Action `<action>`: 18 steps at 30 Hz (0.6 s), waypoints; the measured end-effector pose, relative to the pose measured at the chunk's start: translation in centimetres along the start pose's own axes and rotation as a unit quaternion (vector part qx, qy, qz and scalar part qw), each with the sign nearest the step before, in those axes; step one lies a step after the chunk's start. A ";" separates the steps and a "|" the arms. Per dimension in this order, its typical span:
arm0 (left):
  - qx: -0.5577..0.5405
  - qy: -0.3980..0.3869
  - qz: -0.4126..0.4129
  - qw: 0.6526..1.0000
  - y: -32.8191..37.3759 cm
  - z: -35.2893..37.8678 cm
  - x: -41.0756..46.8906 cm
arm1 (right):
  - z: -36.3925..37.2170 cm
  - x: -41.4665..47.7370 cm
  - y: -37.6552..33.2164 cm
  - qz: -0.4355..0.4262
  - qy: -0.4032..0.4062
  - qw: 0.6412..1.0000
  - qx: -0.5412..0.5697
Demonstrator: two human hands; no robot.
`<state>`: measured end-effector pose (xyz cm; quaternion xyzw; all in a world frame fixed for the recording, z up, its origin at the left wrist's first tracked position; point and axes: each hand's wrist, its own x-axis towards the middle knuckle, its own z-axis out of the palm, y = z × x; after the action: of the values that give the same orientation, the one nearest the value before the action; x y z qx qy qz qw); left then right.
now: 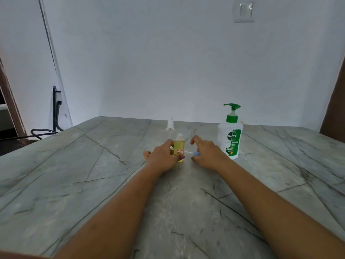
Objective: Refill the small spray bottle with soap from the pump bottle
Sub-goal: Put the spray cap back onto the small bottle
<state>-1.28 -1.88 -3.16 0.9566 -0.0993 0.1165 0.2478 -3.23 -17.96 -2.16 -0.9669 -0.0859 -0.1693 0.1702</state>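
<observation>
A small bottle (179,146) of yellow liquid with a white label stands on the marble table (93,165), its threaded neck uncovered. My left hand (162,156) grips it from the left. Just to its right, my right hand (205,154) is low over the table and pinches a blue spray head (196,153), whose thin white tube points left toward the bottle. The index finger of that hand is lifted. The white and green pump bottle (230,135) stands upright right behind my right hand.
A clear, empty-looking spray bottle (170,128) with a white nozzle stands just behind the yellow one. A white wall with a switch plate (243,12) lies beyond the table's far edge. Black cables (44,131) hang off the table's left side.
</observation>
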 end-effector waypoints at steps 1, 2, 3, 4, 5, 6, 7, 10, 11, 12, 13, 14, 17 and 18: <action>0.001 -0.001 -0.002 1.000 0.0 0.0 0.1 | 0.2 0.0 0.1 0.005 -0.008 1.000 -0.008; 0.001 -0.004 -0.004 1.000 0.0 0.1 0.2 | 0.4 -0.2 0.2 0.007 -0.013 1.000 -0.011; 0.002 -0.006 -0.005 1.000 0.0 0.1 0.3 | 0.5 -0.2 0.3 0.010 -0.012 1.000 -0.010; 0.003 -0.007 -0.006 1.000 0.0 0.2 0.3 | 0.6 -0.2 0.4 0.014 -0.010 1.000 -0.004; 0.003 -0.006 -0.006 1.000 0.0 0.2 0.4 | 0.5 -0.2 0.5 0.019 -0.006 1.000 0.009; 0.003 -0.004 -0.006 1.000 0.0 0.2 0.4 | 0.2 -0.2 0.6 0.024 0.004 0.999 0.028; 0.003 -0.003 -0.007 1.000 -0.1 0.1 0.3 | -0.2 -0.2 0.6 0.028 0.021 0.998 0.052; -0.001 0.001 -0.007 1.000 -0.1 0.0 0.2 | -2.4 -0.5 0.9 0.026 0.099 0.984 0.143; -0.003 0.004 -0.007 1.000 -0.1 -0.1 0.1 | -3.1 -0.6 1.0 0.020 0.125 0.977 0.174; -0.004 0.006 -0.006 1.000 -0.1 -0.1 0.1 | -3.8 -0.9 1.0 0.013 0.147 0.967 0.209; -0.006 0.007 -0.005 1.000 -0.1 -0.1 0.0 | -4.4 -1.0 1.0 0.007 0.165 0.955 0.247; -0.010 0.005 -0.005 1.000 -0.1 -0.2 -0.1 | -4.9 -1.2 0.9 0.005 0.176 0.944 0.281; -0.027 -0.006 -0.002 1.000 0.0 -0.2 -0.3 | -5.9 -1.4 0.4 -0.008 0.196 0.931 0.309; -0.031 -0.010 0.001 0.999 0.0 -0.2 -0.4 | -6.1 -1.5 0.1 -0.018 0.210 0.929 0.304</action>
<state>-1.69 -1.73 -3.09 0.9496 -0.1058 0.1044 0.2761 -6.40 -20.41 2.73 -0.8093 -0.1126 -0.3375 0.4675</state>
